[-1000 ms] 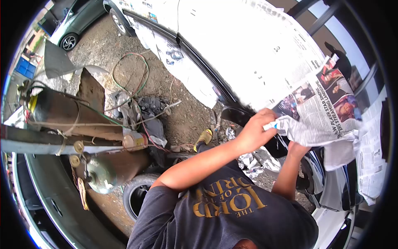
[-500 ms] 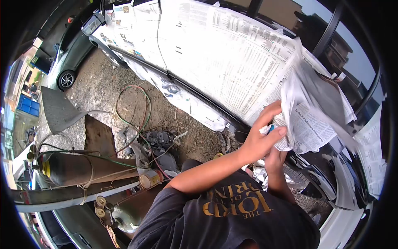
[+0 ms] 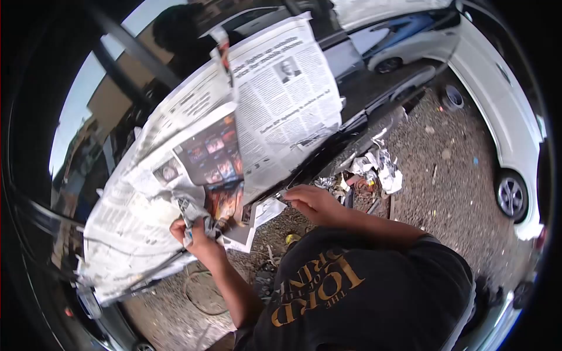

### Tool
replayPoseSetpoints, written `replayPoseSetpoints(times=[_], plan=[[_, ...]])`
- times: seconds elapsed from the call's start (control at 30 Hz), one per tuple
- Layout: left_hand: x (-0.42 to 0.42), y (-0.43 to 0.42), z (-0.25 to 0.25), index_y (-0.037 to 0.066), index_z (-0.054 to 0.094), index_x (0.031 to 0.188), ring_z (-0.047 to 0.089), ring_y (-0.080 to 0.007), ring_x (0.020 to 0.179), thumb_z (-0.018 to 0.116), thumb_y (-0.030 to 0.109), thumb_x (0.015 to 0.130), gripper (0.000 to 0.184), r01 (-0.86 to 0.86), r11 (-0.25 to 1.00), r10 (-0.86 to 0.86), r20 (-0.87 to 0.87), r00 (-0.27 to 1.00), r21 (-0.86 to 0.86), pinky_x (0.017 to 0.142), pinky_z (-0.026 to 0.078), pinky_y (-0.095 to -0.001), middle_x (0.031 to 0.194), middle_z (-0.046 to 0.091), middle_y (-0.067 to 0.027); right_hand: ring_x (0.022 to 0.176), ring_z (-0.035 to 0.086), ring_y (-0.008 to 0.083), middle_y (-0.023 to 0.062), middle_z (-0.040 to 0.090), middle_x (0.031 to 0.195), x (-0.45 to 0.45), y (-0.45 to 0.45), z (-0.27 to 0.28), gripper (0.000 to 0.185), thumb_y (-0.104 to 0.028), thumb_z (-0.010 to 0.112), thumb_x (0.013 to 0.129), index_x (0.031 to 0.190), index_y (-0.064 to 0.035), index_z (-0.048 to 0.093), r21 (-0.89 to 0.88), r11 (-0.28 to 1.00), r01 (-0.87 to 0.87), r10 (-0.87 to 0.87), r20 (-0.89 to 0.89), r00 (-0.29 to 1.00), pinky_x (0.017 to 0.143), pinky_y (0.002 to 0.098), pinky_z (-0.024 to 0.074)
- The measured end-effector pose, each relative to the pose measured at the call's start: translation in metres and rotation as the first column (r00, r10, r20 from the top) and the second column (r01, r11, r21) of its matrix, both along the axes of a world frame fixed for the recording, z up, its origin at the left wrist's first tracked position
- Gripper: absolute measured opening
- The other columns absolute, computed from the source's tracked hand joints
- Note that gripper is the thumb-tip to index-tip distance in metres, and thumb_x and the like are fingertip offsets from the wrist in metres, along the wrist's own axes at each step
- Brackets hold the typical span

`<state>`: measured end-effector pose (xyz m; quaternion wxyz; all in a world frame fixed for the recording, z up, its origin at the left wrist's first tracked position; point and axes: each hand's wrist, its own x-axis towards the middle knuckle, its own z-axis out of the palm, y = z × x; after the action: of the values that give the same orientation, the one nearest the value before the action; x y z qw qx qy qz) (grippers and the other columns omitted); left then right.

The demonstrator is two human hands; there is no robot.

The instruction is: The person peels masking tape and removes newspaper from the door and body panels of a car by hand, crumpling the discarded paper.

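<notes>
My left hand (image 3: 202,235) is closed around a crumpled wad of newspaper (image 3: 190,212), in front of the covered side of a dark car. To its right, my right hand (image 3: 313,205) reaches to the car's lower edge with fingers pressed together. A small pale bit shows at its fingertips, too small to name. Between and above the hands, a newspaper sheet with colour pictures (image 3: 213,155) hangs on the car. Beside that sheet, a text page with a portrait photo (image 3: 287,88) lies against the dark bodywork (image 3: 374,88).
Crumpled paper and scraps (image 3: 380,169) lie on the gravel (image 3: 433,175) below the car. A round tin (image 3: 451,98) stands farther right, near a white car (image 3: 503,117). A coiled hose (image 3: 205,292) lies on the ground at lower left.
The view has swung right along the car. My hands, earlier close together at the bunched newspaper, are now apart, with the wad in my left hand. The text page now lies spread flatter.
</notes>
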<state>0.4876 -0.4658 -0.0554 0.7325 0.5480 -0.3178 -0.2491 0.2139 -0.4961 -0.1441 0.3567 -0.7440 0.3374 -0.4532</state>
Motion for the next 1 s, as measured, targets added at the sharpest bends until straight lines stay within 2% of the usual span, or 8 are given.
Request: replayPoseSetpoints(times=[0.1, 0.17, 0.23, 0.33, 0.47, 0.7, 0.87, 1.0], plan=[[0.023, 0.003, -0.012, 0.006, 0.050, 0.116, 0.051, -0.0187, 0.105, 0.052, -0.008, 0.081, 0.037, 0.223, 0.973, -0.227, 0.070, 0.972, 0.049, 0.092, 0.043, -0.0346, 0.114, 0.052, -0.0094, 0.094, 0.066, 0.0189, 0.0097, 0.067, 0.102, -0.026, -0.001, -0.028, 0.019, -0.005, 0.059, 0.096, 0.114, 0.0001, 0.062, 0.392, 0.863, 0.320, -0.345, -0.007, 0.939, 0.080, 0.0310, 0.0516], [0.001, 0.008, 0.018, 0.004, 0.032, 0.150, 0.050, -0.0277, 0.124, 0.044, -0.010, 0.081, 0.071, 0.336, 0.934, -0.338, 0.002, 0.941, 0.119, 0.106, 0.037, -0.0382, 0.134, 0.050, -0.0179, 0.089, 0.064, 0.0128, 0.0071, 0.066, 0.098, -0.048, -0.010, -0.056, 0.019, -0.007, 0.059, 0.097, 0.114, 0.0009, 0.061, 0.551, 0.717, 0.428, -0.590, 0.151, 0.793, 0.077, 0.0287, 0.0502], [0.027, 0.010, -0.004, 0.003, 0.036, 0.149, 0.050, -0.0283, 0.123, 0.045, -0.009, 0.080, 0.070, 0.447, 0.885, -0.459, 0.092, 0.883, 0.127, 0.106, 0.037, -0.0389, 0.134, 0.050, -0.0164, 0.085, 0.064, 0.0139, 0.0085, 0.065, 0.102, -0.074, -0.024, -0.063, 0.021, -0.008, 0.060, 0.096, 0.115, 0.0008, 0.060, 0.502, 0.581, 0.640, -0.757, 0.046, 0.652, 0.076, 0.0286, 0.0499], [0.048, 0.012, -0.013, -0.001, 0.065, 0.115, 0.052, -0.0271, 0.114, 0.052, -0.002, 0.074, 0.043, 0.383, 0.875, -0.484, 0.495, 0.722, 0.298, 0.102, 0.038, -0.0376, 0.111, 0.055, -0.0125, 0.078, 0.064, 0.0268, 0.0139, 0.062, 0.116, -0.101, -0.051, -0.071, 0.026, -0.008, 0.063, 0.090, 0.115, -0.0014, 0.060, 0.104, 0.493, 0.864, -0.867, -0.028, 0.498, 0.074, 0.0346, 0.0515], [0.079, 0.034, -0.032, -0.002, 0.066, 0.085, 0.051, -0.0284, 0.114, 0.051, 0.004, 0.077, 0.017, 0.394, 0.835, -0.545, 0.473, 0.692, 0.384, 0.105, 0.036, -0.0405, 0.107, 0.053, -0.0122, 0.100, 0.064, 0.0356, 0.0141, 0.061, 0.122, -0.106, -0.075, -0.065, 0.027, -0.011, 0.063, 0.087, 0.113, -0.0041, 0.062, -0.164, 0.470, 0.867, -0.883, -0.077, 0.464, 0.083, 0.0428, 0.0521], [0.071, 0.065, -0.033, 0.001, 0.049, 0.068, 0.053, -0.0282, 0.112, 0.055, -0.005, 0.083, 0.017, 0.328, 0.844, -0.517, 0.476, 0.712, 0.425, 0.103, 0.041, -0.0448, 0.106, 0.054, -0.0108, 0.094, 0.064, 0.0373, 0.0154, 0.063, 0.103, -0.096, -0.087, -0.080, 0.019, -0.019, 0.063, 0.088, 0.102, -0.0059, 0.067, 0.013, 0.567, 0.823, -0.793, -0.259, 0.551, 0.082, 0.0456, 0.0521], [0.014, 0.050, -0.033, 0.002, 0.060, 0.113, 0.055, -0.0251, 0.113, 0.053, -0.016, 0.079, 0.039, 0.399, 0.781, -0.624, 0.576, 0.528, 0.481, 0.088, 0.055, -0.0368, 0.125, 0.052, -0.0156, 0.092, 0.064, 0.0373, 0.0163, 0.065, 0.092, -0.081, -0.076, -0.099, 0.017, -0.019, 0.065, 0.088, 0.098, -0.0046, 0.067, 0.122, 0.566, 0.815, -0.807, -0.119, 0.579, 0.080, 0.0450, 0.0516], [-0.045, 0.032, -0.045, 0.002, 0.057, 0.121, 0.051, -0.0262, 0.121, 0.046, -0.016, 0.082, 0.044, 0.505, 0.657, -0.741, 0.601, 0.299, 0.559, 0.088, 0.056, -0.0338, 0.138, 0.045, -0.0157, 0.089, 0.066, 0.0347, 0.0174, 0.068, 0.090, -0.060, -0.060, -0.097, 0.017, -0.017, 0.066, 0.088, 0.097, -0.0029, 0.067, 0.498, 0.584, 0.641, -0.756, 0.044, 0.653, 0.077, 0.0411, 0.0513]])
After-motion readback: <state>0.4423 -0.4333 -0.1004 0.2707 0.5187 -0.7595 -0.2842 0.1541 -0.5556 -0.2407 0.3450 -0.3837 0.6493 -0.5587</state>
